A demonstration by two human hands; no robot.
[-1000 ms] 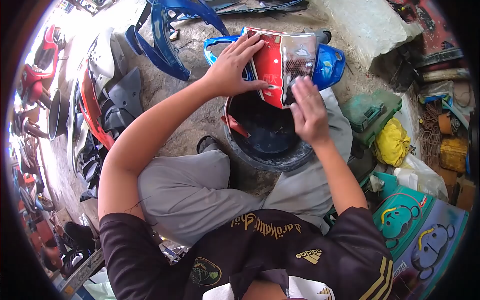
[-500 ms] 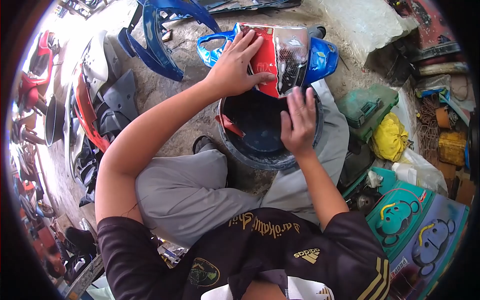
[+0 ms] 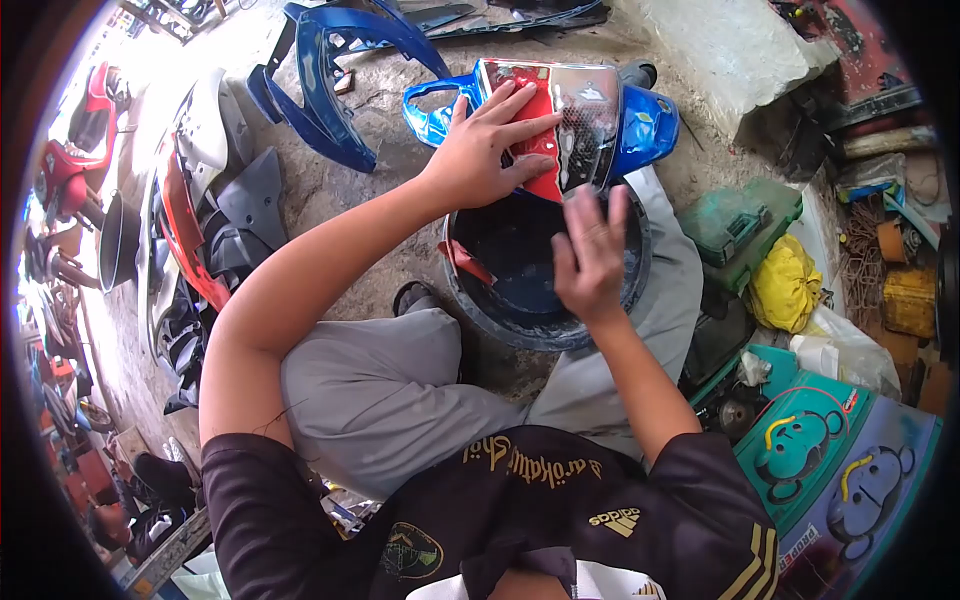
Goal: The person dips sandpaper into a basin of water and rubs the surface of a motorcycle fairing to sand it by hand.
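Note:
A glossy blue plastic fairing panel (image 3: 648, 125) rests across the far rim of a black bucket (image 3: 485, 325). Its middle carries a red area (image 3: 541, 187) beside a silver and black honeycomb-patterned area (image 3: 590, 125). My left hand (image 3: 487, 150) lies spread on the red area, fingers reaching toward the border between the two. Just below the panel's near edge, over the bucket, is my right hand (image 3: 592, 255), its fingers stretched and blurred at the tips; whether they touch the edge I cannot tell. A red scrap (image 3: 467, 262) hangs at the bucket's left inside.
Another blue fairing (image 3: 330, 90) lies on the concrete floor ahead. White, orange and dark panels (image 3: 205, 190) are piled at left. On the right are a green case (image 3: 745, 230), a yellow bag (image 3: 785, 285) and a teal box (image 3: 800, 440). A concrete block (image 3: 735, 55) stands beyond.
My left fingers have spread further right across the red area toward the patterned part. My right hand stays near the panel's near edge, blurred by motion. The view has shifted slightly.

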